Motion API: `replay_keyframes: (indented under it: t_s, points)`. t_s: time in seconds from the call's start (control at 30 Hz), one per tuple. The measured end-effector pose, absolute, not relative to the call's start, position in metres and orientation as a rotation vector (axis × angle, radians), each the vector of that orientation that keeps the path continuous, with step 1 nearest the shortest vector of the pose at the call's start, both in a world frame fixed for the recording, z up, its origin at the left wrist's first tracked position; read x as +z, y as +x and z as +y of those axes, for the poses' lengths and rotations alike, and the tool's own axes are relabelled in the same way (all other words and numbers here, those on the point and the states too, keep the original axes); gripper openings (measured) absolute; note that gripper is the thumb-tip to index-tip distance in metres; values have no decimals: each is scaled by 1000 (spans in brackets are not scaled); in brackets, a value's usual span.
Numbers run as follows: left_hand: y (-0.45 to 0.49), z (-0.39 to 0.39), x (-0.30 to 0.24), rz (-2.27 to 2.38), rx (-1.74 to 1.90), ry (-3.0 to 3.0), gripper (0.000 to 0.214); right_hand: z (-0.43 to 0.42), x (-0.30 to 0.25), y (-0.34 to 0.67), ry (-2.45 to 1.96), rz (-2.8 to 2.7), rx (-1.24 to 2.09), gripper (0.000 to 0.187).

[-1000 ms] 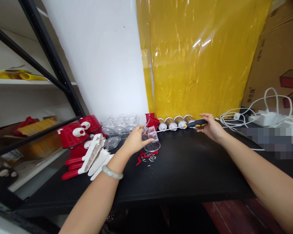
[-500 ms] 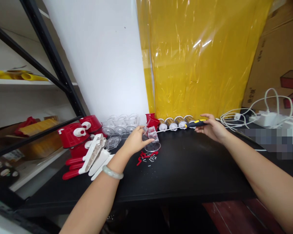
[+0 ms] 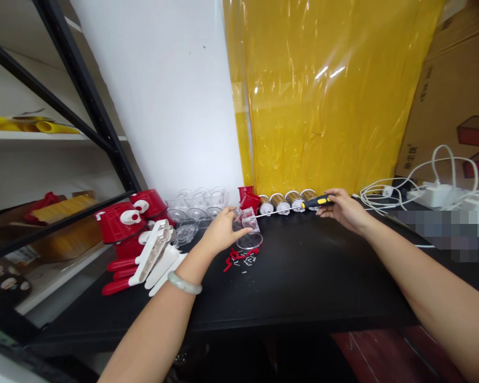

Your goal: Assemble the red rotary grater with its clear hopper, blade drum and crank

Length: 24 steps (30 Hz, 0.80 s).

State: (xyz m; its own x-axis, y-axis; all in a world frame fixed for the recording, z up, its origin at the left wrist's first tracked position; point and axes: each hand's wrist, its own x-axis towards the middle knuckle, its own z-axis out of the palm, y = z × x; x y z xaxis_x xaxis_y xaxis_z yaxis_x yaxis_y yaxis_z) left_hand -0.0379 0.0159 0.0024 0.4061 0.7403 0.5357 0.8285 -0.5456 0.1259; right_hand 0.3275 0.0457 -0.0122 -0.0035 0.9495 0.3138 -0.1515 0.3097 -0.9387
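My left hand (image 3: 222, 230) grips a clear plastic part (image 3: 249, 219) with a round rim, tilted over the black table. My right hand (image 3: 343, 208) is closed round the black-and-yellow handle of a screwdriver (image 3: 317, 202). Its long shaft runs left, and the tip meets the clear part; whether it sits on a screw is too small to tell. Just below the clear part lie small red plastic pieces (image 3: 232, 255) and several loose screws (image 3: 248, 260). Behind it stand small red cups (image 3: 249, 201) and a row of drum graters (image 3: 280, 203).
Clear plastic cups (image 3: 197, 202) stand along the back. Red housings (image 3: 117, 222) and white-and-red handles (image 3: 151, 252) are piled at the left, beside a black shelf frame (image 3: 88, 96). White cables and adapters (image 3: 439, 194) lie at the right by a cardboard box (image 3: 443, 101).
My right hand's fingers have shifted slightly on the screwdriver, and its handle appears turned, showing less yellow. My left hand and the clear part have stayed in place.
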Motion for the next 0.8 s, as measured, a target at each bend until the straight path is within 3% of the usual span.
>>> replay_keyframes:
  t_s: [0.17, 0.33, 0.63, 0.8]
  points:
    - [-38, 16, 2, -1412, -840, -2500, 44, 48, -18, 327, -989, -1380, 903, 35]
    - [-38, 17, 2, -1407, -824, -2505, 46, 49, -17, 324, -864, -1160, 1023, 9]
    - [-38, 17, 1, -1414, -822, -2494, 45, 47, -17, 327, -929, -1319, 880, 27]
    - [-36, 16, 3, -1436, -818, -2485, 45, 51, -17, 325, -867, -1186, 1044, 15]
